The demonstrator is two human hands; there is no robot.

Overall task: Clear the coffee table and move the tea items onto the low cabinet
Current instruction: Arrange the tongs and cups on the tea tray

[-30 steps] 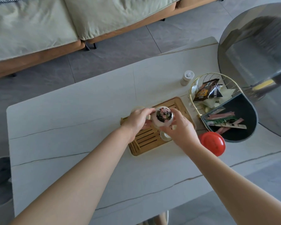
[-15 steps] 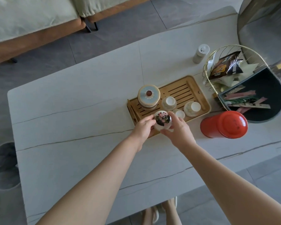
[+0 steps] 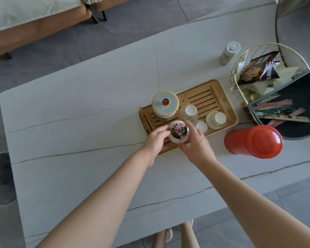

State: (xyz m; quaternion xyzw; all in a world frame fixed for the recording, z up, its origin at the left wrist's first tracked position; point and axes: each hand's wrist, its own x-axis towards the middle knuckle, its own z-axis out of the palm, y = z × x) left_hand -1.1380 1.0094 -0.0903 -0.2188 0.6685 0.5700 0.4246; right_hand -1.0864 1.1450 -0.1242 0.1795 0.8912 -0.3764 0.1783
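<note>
While both hands are closing in at the near left corner of the bamboo tea tray [image 3: 207, 97], the flower-painted ceramic jar [image 3: 178, 131] is sitting between them, and that is the piece to watch. The left hand [image 3: 155, 140] is cupping its left side with fingers curled against the wall; the right hand [image 3: 197, 142] is holding the other side, fingers wrapped round the right flank. Whether the jar is resting on the tray or already clear of it, I cannot tell from this angle.

It is looking like glazed ceramic: rigid, smooth, probably slippery, and likely to chip or crack if knocked against the neighbouring cups. It seems small and light enough, yet a two-sided hold low on the round body, as here, is looking like the safe choice, rather than pinching the top.

Counting up on the tray: one painted jar, one taller lidded canister [image 3: 165, 104] with a blue patterned top and red knob, and three small white cups [image 3: 188, 111] standing close together. Off the tray on the grey counter [image 3: 79, 122]: one red tin [image 3: 254, 141] lying on its side, one small white bottle [image 3: 229, 52], and one wire basket [image 3: 240, 68] of snack packets.
</note>
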